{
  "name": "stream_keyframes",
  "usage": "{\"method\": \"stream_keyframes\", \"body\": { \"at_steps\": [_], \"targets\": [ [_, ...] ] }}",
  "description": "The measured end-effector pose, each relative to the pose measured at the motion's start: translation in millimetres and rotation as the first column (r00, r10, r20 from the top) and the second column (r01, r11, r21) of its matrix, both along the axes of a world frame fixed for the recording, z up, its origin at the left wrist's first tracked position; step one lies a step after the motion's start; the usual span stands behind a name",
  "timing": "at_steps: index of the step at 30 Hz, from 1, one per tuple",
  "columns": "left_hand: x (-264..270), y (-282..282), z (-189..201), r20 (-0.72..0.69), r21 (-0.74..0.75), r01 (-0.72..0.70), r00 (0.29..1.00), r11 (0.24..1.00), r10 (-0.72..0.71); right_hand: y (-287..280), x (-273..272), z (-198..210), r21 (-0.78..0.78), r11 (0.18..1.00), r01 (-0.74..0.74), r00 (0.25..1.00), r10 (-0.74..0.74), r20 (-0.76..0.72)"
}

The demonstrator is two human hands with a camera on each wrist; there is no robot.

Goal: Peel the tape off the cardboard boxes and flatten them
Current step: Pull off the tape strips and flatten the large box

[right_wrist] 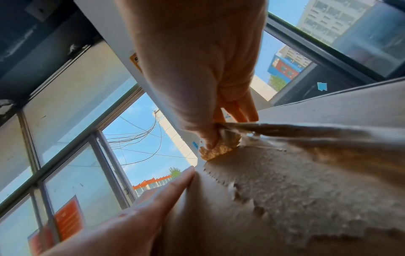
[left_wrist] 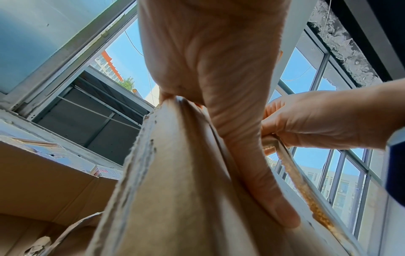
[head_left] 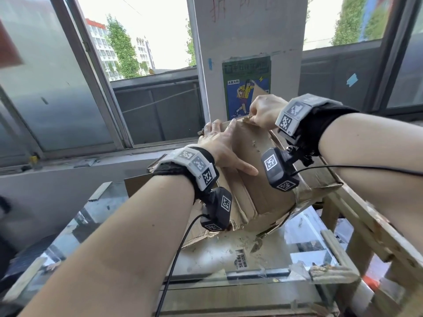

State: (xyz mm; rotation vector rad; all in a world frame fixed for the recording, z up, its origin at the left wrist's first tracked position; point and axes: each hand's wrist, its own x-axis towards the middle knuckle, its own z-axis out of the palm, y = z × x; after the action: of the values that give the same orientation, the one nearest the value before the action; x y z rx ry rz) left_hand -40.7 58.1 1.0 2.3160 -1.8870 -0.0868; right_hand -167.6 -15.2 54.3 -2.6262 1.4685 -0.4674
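Standing on end over the table [head_left: 263, 269], box [head_left: 256, 197] with its top edge right up at both hands. Clamping that edge with the left hand [head_left: 217, 143], thumb flat down the near face, and pinching the frayed tape [right_wrist: 219, 149] end with the right hand [head_left: 264, 112] just beside it, hands nearly touching. Looks like a pull down the box's right-hand edge, toward the body, bracing with the left.

The cardboard box [head_left: 254, 197] is brown, with a pale fuzzy patch just under the fingers of the right hand [head_left: 264, 112]. The tape [right_wrist: 219, 149] pinched in those fingers is clear with golden specks. Past the fingertips hangs a green, blue and yellow poster [head_left: 246, 88].
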Motion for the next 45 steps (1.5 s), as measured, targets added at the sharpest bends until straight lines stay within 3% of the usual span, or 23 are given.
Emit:
{"method": "stream_keyframes", "body": {
  "at_steps": [6, 9, 12, 17, 20, 22, 26, 29, 32, 40, 42, 45],
  "targets": [
    [-2, 1, 1, -0.017, 0.001, -0.002, 1.000, 1.000, 0.002, -2, -5, 1, 0.091, 0.996, 0.022, 0.972, -0.042, 0.232],
    [11, 4, -2, -0.026, 0.047, -0.071, 0.997, 0.996, 0.073, -6, -22, 3, 0.266, 0.963, -0.033, 0.882, -0.097, 0.461],
    [32, 6, -1, -0.030, 0.049, -0.166, 0.985, 0.985, 0.168, -4, -37, 8, 0.227, 0.973, -0.039, 0.826, -0.097, 0.556],
    [23, -1, 14, -0.028, 0.066, -0.127, 0.991, 0.990, 0.129, -1, -25, 6, 0.390, 0.907, -0.162, 0.812, -0.102, 0.575],
    [23, -4, 9, 0.044, 0.088, -0.104, 0.994, 0.991, 0.101, -4, -20, 4, 0.390, 0.906, -0.167, 0.809, -0.100, 0.580],
    [22, -5, 6, 0.077, 0.026, -0.084, 0.994, 0.996, 0.082, -4, -20, 0, 0.398, 0.903, -0.161, 0.811, -0.108, 0.575],
    [-6, -2, -4, -0.166, 0.019, 0.097, 0.982, 0.995, -0.093, -4, -23, -9, 0.420, 0.897, -0.141, 0.797, -0.149, 0.586],
    [-20, -5, -22, -0.030, 0.141, 0.075, 0.997, 0.987, -0.072, -4, -28, -18, 0.407, 0.906, -0.114, 0.794, -0.163, 0.585],
    [-17, -13, -34, 0.088, 0.098, 0.076, 0.993, 0.992, -0.084, -7, -35, -30, 0.414, 0.910, -0.029, 0.771, -0.243, 0.588],
    [-36, -18, -47, 0.042, -0.102, 0.065, 0.997, 0.993, -0.061, -20, -57, -66, 0.539, 0.836, 0.101, 0.511, -0.508, 0.693],
    [-39, -18, -51, 0.056, -0.135, 0.083, 0.996, 0.987, -0.076, -24, -64, -82, 0.576, 0.811, 0.099, 0.484, -0.545, 0.685],
    [-41, -21, -54, 0.089, -0.156, 0.095, 0.993, 0.983, -0.082, -29, -71, -108, 0.592, 0.798, 0.115, 0.534, -0.552, 0.640]
  ]
}}
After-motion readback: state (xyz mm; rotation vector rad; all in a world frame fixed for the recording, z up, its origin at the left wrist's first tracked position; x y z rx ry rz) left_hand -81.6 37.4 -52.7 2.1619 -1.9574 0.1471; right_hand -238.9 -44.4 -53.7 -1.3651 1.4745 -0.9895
